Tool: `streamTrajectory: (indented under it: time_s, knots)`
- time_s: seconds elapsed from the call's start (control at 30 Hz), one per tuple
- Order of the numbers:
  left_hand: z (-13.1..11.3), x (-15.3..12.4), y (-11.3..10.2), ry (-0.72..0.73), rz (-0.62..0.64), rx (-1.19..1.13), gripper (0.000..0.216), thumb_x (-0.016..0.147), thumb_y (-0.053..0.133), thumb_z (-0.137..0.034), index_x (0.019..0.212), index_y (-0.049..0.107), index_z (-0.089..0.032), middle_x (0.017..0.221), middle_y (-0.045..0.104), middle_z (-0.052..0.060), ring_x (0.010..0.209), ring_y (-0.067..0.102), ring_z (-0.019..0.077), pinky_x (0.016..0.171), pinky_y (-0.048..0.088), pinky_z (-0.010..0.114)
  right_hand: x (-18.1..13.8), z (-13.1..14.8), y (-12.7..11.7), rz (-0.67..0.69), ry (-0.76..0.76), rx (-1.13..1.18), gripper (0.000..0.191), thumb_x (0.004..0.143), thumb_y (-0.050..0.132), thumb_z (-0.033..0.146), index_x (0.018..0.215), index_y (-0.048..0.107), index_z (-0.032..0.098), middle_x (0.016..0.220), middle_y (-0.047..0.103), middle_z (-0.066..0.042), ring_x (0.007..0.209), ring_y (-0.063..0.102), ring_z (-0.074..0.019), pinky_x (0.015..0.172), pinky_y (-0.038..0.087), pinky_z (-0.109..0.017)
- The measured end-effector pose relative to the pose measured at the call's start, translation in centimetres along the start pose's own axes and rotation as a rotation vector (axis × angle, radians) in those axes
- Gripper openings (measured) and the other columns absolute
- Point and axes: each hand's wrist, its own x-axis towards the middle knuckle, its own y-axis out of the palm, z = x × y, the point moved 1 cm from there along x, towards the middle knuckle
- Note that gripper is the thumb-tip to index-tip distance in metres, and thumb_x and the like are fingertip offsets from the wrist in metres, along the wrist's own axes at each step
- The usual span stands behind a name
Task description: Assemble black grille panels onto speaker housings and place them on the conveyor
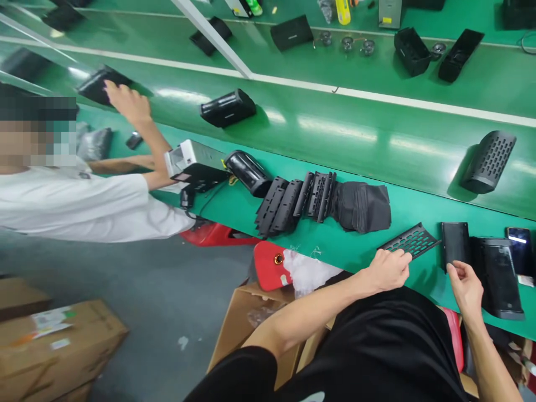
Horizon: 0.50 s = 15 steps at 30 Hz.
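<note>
Your left hand [387, 269] rests at the near edge of the green bench [368, 245], fingertips curled onto the near end of the perforated black grille [409, 240]. It is touching the grille and seems to pinch its corner lightly, though a full grip cannot be made out. The grille lies flat, its long axis slanting away from that hand toward the far right, so nearly all of it lies beyond your fingers. Your right hand [464, 287] is just right of it, half-closed with fingers bent and nothing in it, at the foot of the flat black panel [455, 244] that stands against the black speaker housing [498, 276]; whether a fingertip touches the panel cannot be told. The left hand is plainly the nearer to the grille, while the right is nearer to the panel and housing. Further left along the near edge lie a stack of black cloth pieces [364, 206] and a row of stacked grilles [295, 201]. A finished speaker with a grille face [488, 162] sits on the conveyor belt [335, 128] beyond. At the left, a co-worker's hand [125, 100] reaches to a black part [94, 86] on the belt, well apart from your hands.
</note>
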Motion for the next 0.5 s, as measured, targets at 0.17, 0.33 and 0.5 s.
streamTrajectory:
  time_s: [0.17,0.33,0.5]
  knots:
    - [-0.1,1.8,3.1,-0.065,0.088,0.052,0.029,0.099,0.046,-0.025,0.119,0.063,-0.015,0.114,0.071,0.019,0.1,0.074,0.0349,0.085,0.053,0.045,-0.7,-1.2,1.1,-0.046,-0.025,-0.169,0.056,0.074,0.06,0.068,0.103,0.068,0.021,0.107,0.07,-0.015,0.091,0.063,-0.0331,0.081,0.047,-0.044]
    - [-0.7,2.8,3.7,-0.072,0.07,0.011,0.038,0.101,0.053,-0.046,0.121,0.063,-0.016,0.117,0.073,0.018,0.104,0.073,0.0358,0.091,0.053,0.047,-0.2,-0.6,1.8,-0.032,-0.013,-0.169,0.035,0.076,0.052,0.057,0.081,0.065,0.025,0.087,0.071,-0.01,0.078,0.063,-0.0289,0.076,0.046,-0.041]
    - [-1.0,4.7,2.6,-0.124,-0.022,-0.574,0.033,0.102,0.05,-0.052,0.109,0.064,-0.023,0.098,0.075,0.004,0.085,0.071,0.0201,0.085,0.054,0.034,-0.6,1.3,0.6,-0.045,0.028,-0.054,0.037,0.068,0.055,0.059,0.078,0.063,0.024,0.075,0.07,-0.009,0.073,0.067,-0.0283,0.077,0.05,-0.039]
